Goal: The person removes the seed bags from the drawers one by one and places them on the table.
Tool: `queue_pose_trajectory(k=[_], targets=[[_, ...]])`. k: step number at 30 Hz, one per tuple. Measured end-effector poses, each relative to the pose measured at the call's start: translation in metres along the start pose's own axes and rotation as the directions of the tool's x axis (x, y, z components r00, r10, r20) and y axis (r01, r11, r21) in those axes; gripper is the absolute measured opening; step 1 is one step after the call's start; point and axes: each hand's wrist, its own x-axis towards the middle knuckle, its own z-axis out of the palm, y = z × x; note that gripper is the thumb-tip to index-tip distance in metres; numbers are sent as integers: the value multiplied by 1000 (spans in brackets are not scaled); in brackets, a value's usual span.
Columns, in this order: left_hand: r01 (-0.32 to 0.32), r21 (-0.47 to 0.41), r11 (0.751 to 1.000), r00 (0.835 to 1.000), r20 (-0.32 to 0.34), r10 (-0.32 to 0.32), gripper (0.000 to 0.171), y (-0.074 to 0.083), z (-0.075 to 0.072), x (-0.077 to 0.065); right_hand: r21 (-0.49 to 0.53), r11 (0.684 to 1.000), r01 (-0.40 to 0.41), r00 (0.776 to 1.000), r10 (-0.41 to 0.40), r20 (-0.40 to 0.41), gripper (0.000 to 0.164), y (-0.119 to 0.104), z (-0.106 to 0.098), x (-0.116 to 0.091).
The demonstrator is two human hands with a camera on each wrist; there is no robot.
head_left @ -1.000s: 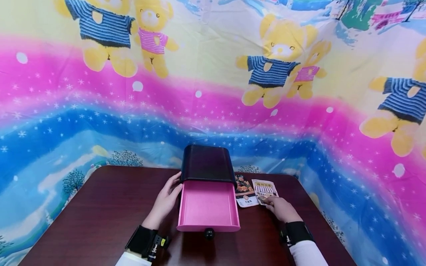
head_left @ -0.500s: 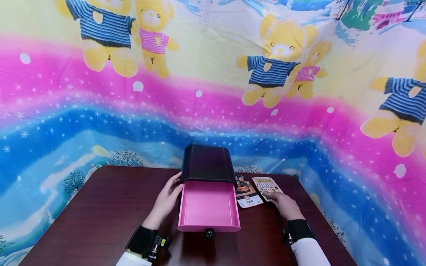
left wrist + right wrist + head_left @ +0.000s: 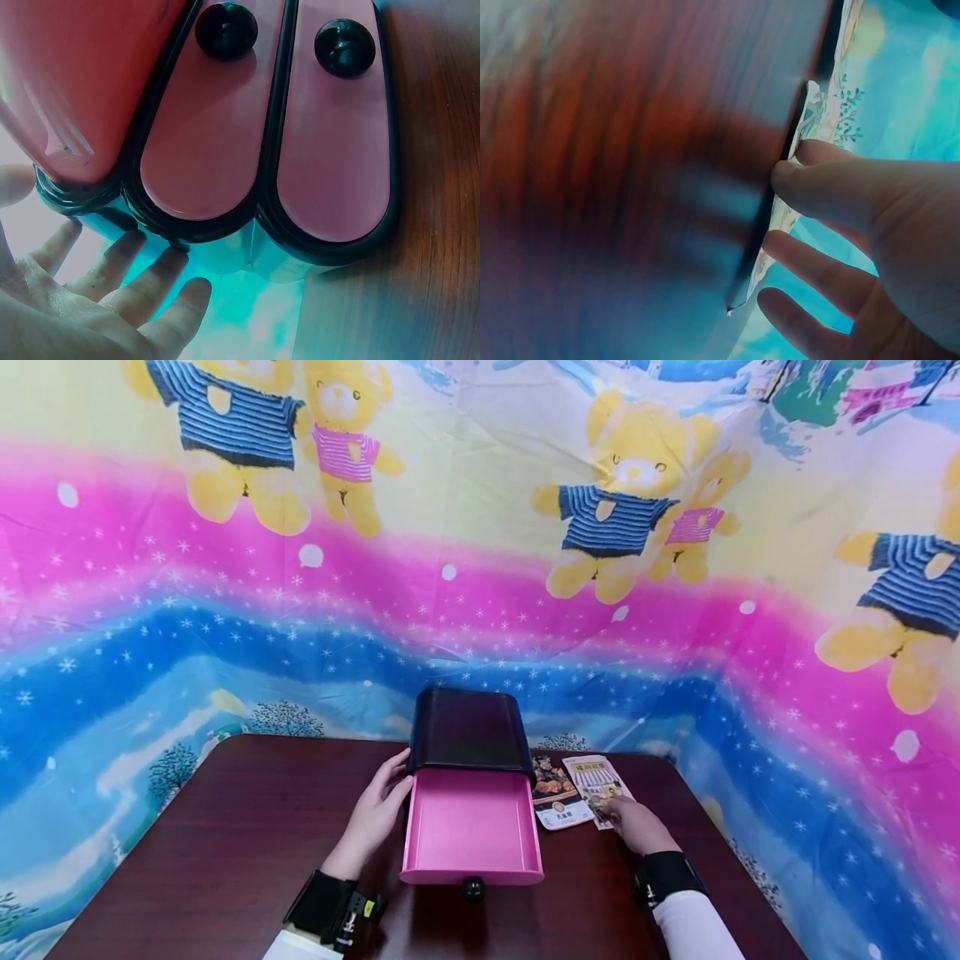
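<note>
A black drawer unit (image 3: 468,727) with pink drawers stands on the table, its top drawer (image 3: 472,827) pulled out. In the left wrist view, two lower drawers (image 3: 334,150) with round black knobs are pushed in. My left hand (image 3: 375,814) rests along the unit's left side, fingers extended and fingertips right at its black frame. To the right of the unit, my right hand (image 3: 641,827) pinches the near end of a pale printed packet (image 3: 596,781) between thumb and index finger. Beside it lies a dark packet (image 3: 557,789) with a food picture and a white lower end.
The dark brown table (image 3: 247,835) carries the drawer unit. A cloth backdrop (image 3: 450,610) printed with bears and snow hangs close behind the table and along its sides. Black bands (image 3: 671,877) with cameras sit on both wrists.
The pale packet shifted right and its near end tilted, then swung slightly back left, with the right hand moving along. The dark packet's near end slid slightly right. The left hand stays in place.
</note>
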Motion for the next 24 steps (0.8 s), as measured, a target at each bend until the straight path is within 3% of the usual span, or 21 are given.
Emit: queue_pose_trajectory(k=[16,24], targets=[[-21,11,1000,1000,-10,22,50,2,0,-1,0,999,41,999,-41,-18,19,-22,6,-4],[-30,13,999,999,-20,30,50,3,1,-2,11,1000,6,998,-7,66,22,-30,-1,-6]])
